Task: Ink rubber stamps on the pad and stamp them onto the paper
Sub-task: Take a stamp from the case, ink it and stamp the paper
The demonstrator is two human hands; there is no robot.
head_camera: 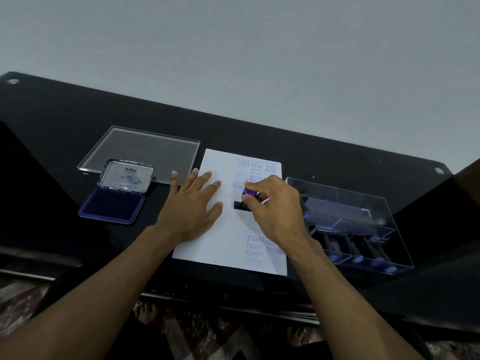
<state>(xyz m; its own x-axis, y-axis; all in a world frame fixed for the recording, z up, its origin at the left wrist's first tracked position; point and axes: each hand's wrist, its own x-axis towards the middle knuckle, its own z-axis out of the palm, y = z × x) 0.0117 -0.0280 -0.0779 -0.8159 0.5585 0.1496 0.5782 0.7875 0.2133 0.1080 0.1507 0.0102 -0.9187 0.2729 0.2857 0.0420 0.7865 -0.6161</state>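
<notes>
**Stamp pressed to paper, mid-sheet**

Head view. Right hand curled round the purple knob of the rubber stamp: grip closed on the handle, thumb and fingers wrapped tight, black base seemingly flat on the paper. Left hand just beside the grip on its ink-pad side, fingers straight and spread, palm down, pinning the sheet, holding nothing.

Beyond the grip, toward the far edge of the sheet: rows of violet prints, some overlapping. Nearer the body than the grip: more prints, "SAMPLE" repeated. Blank paper only under and around the flat hand.

Ink pad well apart from the grip, past the flat hand, lid raised; clear lid behind it on the dark surface. Clear box of further stamps close on the grip's other side.

To do it well, probably: press straight down, even weight over the base, no rocking; keep the flat hand firm so the sheet cannot creep; lift vertically, not at a slant, to avoid a smear or ghost edge. Aim later prints at bare paper, since the crowded rows already blur together.
</notes>
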